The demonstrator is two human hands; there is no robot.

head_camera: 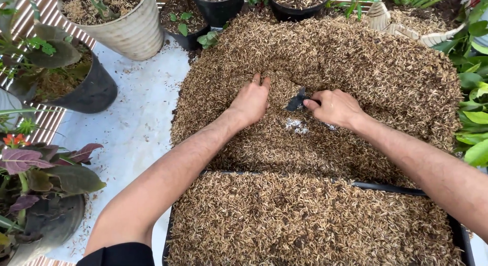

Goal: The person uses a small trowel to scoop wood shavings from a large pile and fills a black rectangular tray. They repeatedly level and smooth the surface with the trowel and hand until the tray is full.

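A big heap of brown rice husk (pixel 356 68) lies on a white sheet (pixel 137 123). My left hand (pixel 250 101) is pressed palm down into the husk near the heap's middle, fingers together, dragging at the husk. My right hand (pixel 333 107) is closed on the handle of a small dark trowel (pixel 296 102), whose blade digs into the husk between the two hands. A small white patch shows through the husk just below the trowel. Close to me stands a black tray (pixel 460 235) filled with the same husk.
Potted plants ring the heap: a ribbed pale pot (pixel 129 35), a dark pot (pixel 91 90), a red-leaved plant (pixel 46 169) at the left, black pots (pixel 218 12) at the back, green leaves (pixel 475 93) at the right.
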